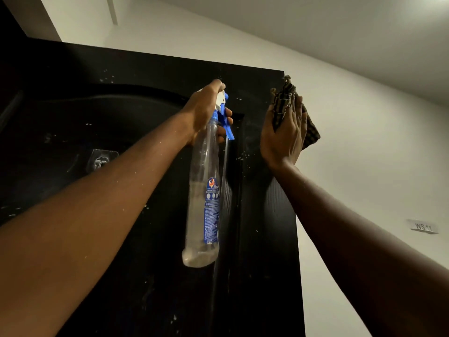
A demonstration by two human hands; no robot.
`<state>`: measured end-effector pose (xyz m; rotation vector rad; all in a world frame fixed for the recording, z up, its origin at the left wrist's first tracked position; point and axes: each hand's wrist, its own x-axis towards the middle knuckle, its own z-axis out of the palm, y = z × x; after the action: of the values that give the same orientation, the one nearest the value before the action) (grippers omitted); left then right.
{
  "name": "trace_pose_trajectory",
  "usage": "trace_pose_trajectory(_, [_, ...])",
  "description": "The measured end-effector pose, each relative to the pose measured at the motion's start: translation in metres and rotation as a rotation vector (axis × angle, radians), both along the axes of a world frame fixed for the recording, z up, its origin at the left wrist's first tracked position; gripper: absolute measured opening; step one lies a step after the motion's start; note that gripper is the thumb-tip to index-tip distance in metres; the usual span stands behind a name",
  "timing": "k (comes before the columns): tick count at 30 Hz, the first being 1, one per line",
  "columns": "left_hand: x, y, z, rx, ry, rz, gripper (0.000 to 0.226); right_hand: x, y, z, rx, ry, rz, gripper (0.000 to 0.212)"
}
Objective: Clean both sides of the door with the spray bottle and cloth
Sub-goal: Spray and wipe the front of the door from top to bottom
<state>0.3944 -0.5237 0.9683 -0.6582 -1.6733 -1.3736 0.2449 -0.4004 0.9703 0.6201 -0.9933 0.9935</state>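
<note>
High against the top of a black door (264, 239), seen from below by the head camera, two bare arms reach up side by side.

Left hand (204, 110) grips a clear spray bottle (202, 190) by its neck. Its fingers (228, 115) are curled round the blue trigger, under the white and blue spray head. The bottle hangs down in front of the door, its lower part holding cloudy liquid, with a blue label along one side.

Right hand (281, 137) lies flat near the door's upper right corner, at its outer edge. Its fingers (297, 110) are straight and close together, pressing a dark checked cloth (312, 132) to the door. A fold of the cloth comes up between two fingers and over the back of the hand.

White specks dot the door's dark surface. A clear stick-on hook (100, 159) sits on the door, left of the bottle.

A pale wall (364, 142) stands to the right, bearing a small label (423, 226) reading "WS 11". A white ceiling (340, 32) is above.
</note>
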Motion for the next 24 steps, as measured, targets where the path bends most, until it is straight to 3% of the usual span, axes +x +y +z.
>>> trace_pose_trajectory(12, [-0.016, -0.031, 0.03, 0.08, -0.047, 0.109, 0.034, -0.016, 0.011, 0.076, 0.022, -0.104, -0.037, 0.06])
trace_pose_trajectory(18, [-0.019, -0.054, 0.037, 0.036, -0.05, 0.218, 0.045, -0.01, -0.023, 0.148, 0.417, -0.293, -0.323, 0.065])
trace_pose_trajectory(24, [-0.017, -0.073, 0.038, 0.035, -0.067, 0.197, 0.044, -0.01, -0.062, 0.104, 0.801, -0.045, -0.583, 0.062])
